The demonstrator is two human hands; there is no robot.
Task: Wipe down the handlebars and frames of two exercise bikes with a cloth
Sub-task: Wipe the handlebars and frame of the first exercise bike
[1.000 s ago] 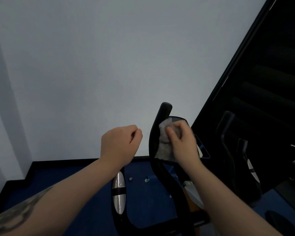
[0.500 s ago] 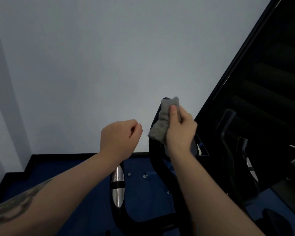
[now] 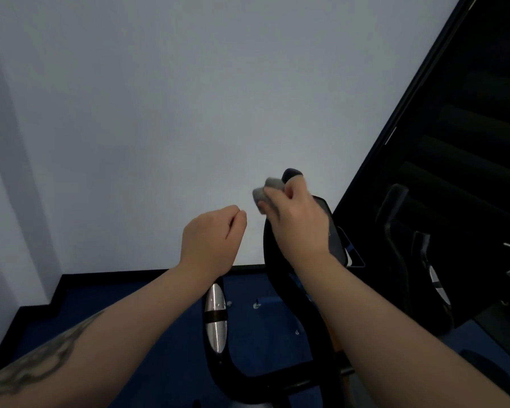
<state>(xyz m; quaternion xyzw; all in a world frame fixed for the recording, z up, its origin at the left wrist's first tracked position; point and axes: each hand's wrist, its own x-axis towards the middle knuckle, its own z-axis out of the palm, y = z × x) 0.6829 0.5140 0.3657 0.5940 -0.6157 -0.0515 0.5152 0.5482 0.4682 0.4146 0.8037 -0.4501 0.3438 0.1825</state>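
Observation:
The near exercise bike has a black right handlebar [image 3: 291, 173] that curves up in the middle of the view. My right hand [image 3: 299, 223] is wrapped around it just below its tip and presses a bunched grey cloth [image 3: 266, 192] against its left side. My left hand [image 3: 214, 240] is closed in a fist over the top of the left handlebar [image 3: 216, 318], whose silver grip plates show below my wrist. The upper end of that bar is hidden by the hand. A second bike [image 3: 396, 231] stands dark at the right.
The bike's black console [image 3: 334, 231] sits just behind my right hand. A pale wall fills the view ahead, with a black skirting [image 3: 130, 275] and blue floor [image 3: 262, 334] below. A dark window or panel [image 3: 468, 142] rises on the right.
My right hand has slid the cloth up the right handlebar from its middle to just under the tip, and the cloth is now bunched tighter. My left hand has stayed put.

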